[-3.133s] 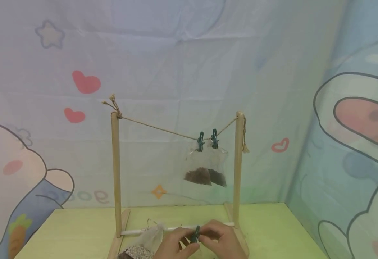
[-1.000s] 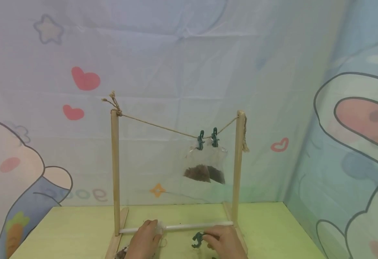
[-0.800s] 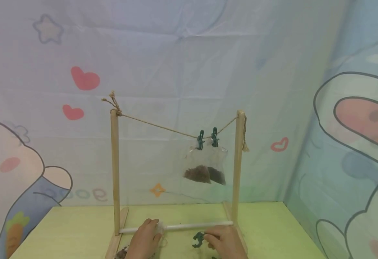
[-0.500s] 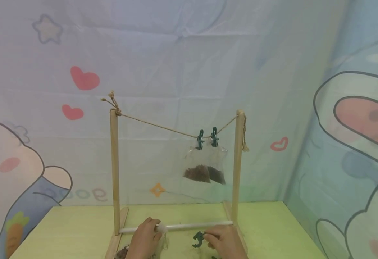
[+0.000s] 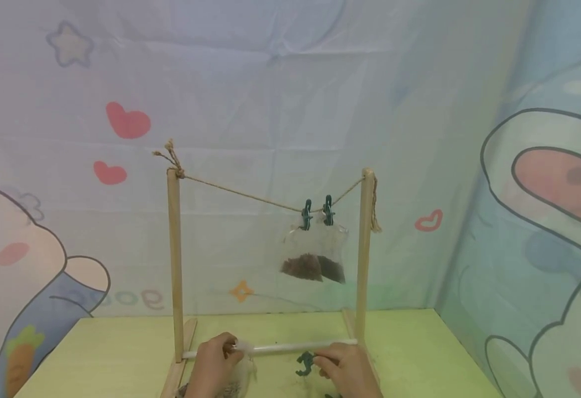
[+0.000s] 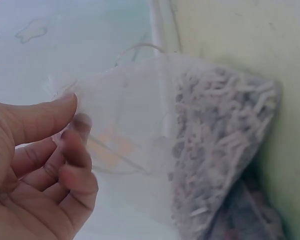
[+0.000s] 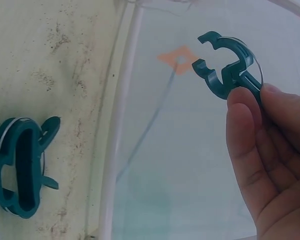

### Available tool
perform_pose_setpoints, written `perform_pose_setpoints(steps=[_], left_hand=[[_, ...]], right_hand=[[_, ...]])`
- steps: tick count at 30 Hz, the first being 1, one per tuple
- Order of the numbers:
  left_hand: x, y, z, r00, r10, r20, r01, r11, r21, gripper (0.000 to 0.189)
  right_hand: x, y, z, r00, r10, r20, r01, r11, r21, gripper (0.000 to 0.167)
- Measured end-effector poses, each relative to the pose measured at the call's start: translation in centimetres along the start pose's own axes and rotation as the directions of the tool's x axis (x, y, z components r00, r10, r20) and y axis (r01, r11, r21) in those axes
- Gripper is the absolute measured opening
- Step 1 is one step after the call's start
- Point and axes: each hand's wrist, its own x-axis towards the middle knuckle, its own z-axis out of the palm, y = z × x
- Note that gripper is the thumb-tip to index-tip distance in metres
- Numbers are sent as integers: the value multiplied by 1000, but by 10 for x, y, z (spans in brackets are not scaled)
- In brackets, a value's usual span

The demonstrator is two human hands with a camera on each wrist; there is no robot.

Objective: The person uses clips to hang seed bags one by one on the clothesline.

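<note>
My left hand (image 5: 213,362) pinches the gathered top of a sheer drawstring bag (image 6: 215,120) between thumb and forefinger. Pale chopped bits fill the bag's lower part, which lies toward the table. A darker bag (image 6: 252,212) is partly tucked underneath it. On the right, my right hand (image 5: 347,369) squeezes the handles of a green plastic clip (image 7: 230,70), whose curved jaws stand apart with nothing between them. The clip is held just in front of the white rod (image 5: 295,347), to the right of the bag.
Two green clips (image 5: 307,215) hold sheer bags (image 5: 302,268) with dark contents on a twine line (image 5: 240,193) between wooden posts (image 5: 174,265). Another green clip (image 7: 22,167) lies on the yellow table (image 5: 409,354). A printed cloth (image 5: 245,110) hangs behind.
Both hands were together at the clip; the left has since gone left to the bag and raised its top a little. The right keeps the clip, its jaws now spread.
</note>
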Motion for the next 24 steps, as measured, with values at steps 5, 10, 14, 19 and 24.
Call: perform_pose_setpoints(steps=[5, 10, 14, 19, 24], left_hand=[[-3, 9, -7, 1000, 13, -16, -14, 999, -50, 17], [-6, 26, -12, 999, 40, 0, -40, 994, -97, 11], [-7, 39, -14, 996, 86, -15, -87, 989, -118, 8], [-8, 52, -16, 982, 164, -89, -173, 979, -105, 7], [-4, 68, -22, 961, 230, -150, -245, 965, -91, 9]], right_hand=[[-1, -8, 2, 996, -37, -87, 36, 999, -21, 12], [0, -14, 6, 950, -212, -228, 193, 976, -104, 9], [4, -20, 5, 883, -353, -309, 315, 934, -169, 16], [15, -33, -3, 810, -477, -341, 415, 877, -242, 21], [34, -53, -19, 740, -585, -331, 499, 808, -314, 23]])
